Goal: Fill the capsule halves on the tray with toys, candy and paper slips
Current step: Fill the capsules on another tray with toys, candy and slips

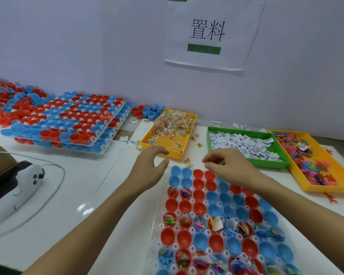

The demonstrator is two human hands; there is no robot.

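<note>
Two hands hover over your work. Your left hand [151, 159] is spread wide with relaxed fingers, holding nothing, just short of the yellow candy tray [184, 150] ahead of it. Your right hand [224, 165] is curled, its fingertips pinched together; something small and green may sit between them, but you cannot tell what. Beneath and nearer to you than that hand lies the clear tray [157, 217] of red and blue capsule halves [199, 195]; some near rows already hold toys, candy and slips. Beyond your right hand sits the green tray of paper slips [246, 145], and further right the yellow toy tray [314, 165].
</note>
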